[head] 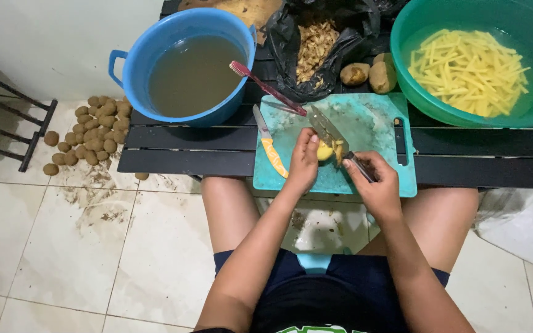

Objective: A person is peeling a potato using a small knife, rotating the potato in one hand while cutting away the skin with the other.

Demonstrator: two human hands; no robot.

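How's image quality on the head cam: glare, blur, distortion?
Head view: even indoor light, soft shadows; mild sheen on the knife blade and the murky water in the blue tub; left hand and right hand sharp, no motion blur; slight wide-angle bowing at the table edge.

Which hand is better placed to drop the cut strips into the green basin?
Probably the right hand: it is nearer the green basin, though it grips the knife. The left hand pins the potato on the board, farther away.
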